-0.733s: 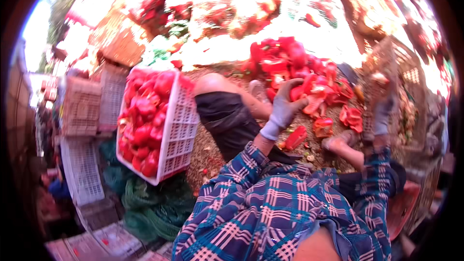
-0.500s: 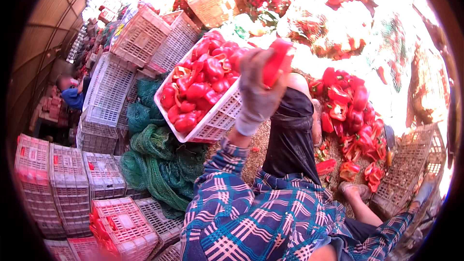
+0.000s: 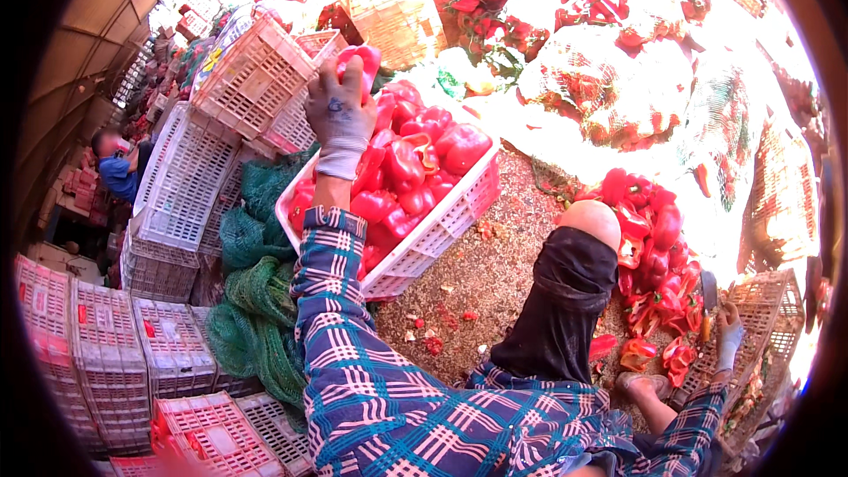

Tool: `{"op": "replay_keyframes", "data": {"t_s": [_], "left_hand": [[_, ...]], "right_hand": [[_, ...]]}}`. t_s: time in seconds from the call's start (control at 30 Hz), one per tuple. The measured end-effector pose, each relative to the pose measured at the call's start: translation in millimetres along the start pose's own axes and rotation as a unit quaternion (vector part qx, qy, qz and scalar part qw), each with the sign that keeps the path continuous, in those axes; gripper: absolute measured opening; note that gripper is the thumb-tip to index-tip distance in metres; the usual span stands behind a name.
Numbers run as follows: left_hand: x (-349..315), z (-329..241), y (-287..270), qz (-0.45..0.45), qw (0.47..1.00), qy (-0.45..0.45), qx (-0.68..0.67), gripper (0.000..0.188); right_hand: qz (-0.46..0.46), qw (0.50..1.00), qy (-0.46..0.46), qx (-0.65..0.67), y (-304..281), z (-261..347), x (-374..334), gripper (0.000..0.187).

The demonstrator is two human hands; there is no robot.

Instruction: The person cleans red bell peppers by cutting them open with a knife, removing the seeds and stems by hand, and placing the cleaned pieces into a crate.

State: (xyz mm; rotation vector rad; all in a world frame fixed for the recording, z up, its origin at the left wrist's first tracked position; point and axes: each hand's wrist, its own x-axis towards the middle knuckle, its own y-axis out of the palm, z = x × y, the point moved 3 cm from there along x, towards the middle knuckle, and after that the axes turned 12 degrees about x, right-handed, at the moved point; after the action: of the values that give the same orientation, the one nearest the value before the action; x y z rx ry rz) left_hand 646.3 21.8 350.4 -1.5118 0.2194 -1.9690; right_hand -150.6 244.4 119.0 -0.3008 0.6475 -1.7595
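My left hand (image 3: 339, 119), in a soiled grey glove, is closed around a red bell pepper (image 3: 364, 64). It holds the pepper above the far left side of a white plastic crate (image 3: 433, 256) heaped with red peppers (image 3: 405, 163). My right hand (image 3: 729, 334), in a light glove, is far to the right beside a brown slatted crate (image 3: 760, 305). Close to its fingers is what looks like a knife (image 3: 708, 293) with a dark blade and an orange handle; whether the fingers touch it I cannot make out. A pile of cut-open red peppers (image 3: 654, 230) lies on the ground just left of there.
Green netting (image 3: 265, 291) lies bunched left of the full crate. Stacked crates (image 3: 181, 177) line the left side, where a person in blue (image 3: 119, 172) sits farther off. Netted sacks of peppers (image 3: 609, 71) stand in glaring light at the back. My bent knee (image 3: 590, 223) is between crate and pile.
My left hand has swung left with the pepper, from beside my knee to over the crate's far left side. My right hand has come inward, nearer the pepper pile. The whole view has shifted somewhat.
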Motion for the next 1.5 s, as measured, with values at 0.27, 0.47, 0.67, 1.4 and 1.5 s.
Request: {"op": "replay_keyframes", "data": {"t_s": [0.27, 0.47, 0.67, 1.4, 1.5], "left_hand": [[-87, -52, 201, 0.397, 0.908, 0.121, 0.055, 0.06], [-85, -70, 179, 0.339, 0.911, 0.235, 0.01, 0.052], [-54, -80, 201, 0.228, 0.944, 0.162, -0.172, 0.044], [-99, -63, 357, 0.339, 0.903, 0.247, -0.091, 0.071], [-90, -53, 358, 0.332, 0.908, 0.248, -0.061, 0.074]], "right_hand": [[-0.109, 0.986, 0.054, 0.11, -4, -68, 3, 0.032], [-0.041, 0.99, 0.106, 0.079, 71, -11, 1, 0.033], [-0.007, 0.993, 0.12, -0.004, 112, -4, -16, 0.033], [-0.119, 0.963, 0.231, -0.066, 110, -14, -32, 0.041], [0.009, 0.943, 0.267, -0.197, 125, -14, -55, 0.052]]}}
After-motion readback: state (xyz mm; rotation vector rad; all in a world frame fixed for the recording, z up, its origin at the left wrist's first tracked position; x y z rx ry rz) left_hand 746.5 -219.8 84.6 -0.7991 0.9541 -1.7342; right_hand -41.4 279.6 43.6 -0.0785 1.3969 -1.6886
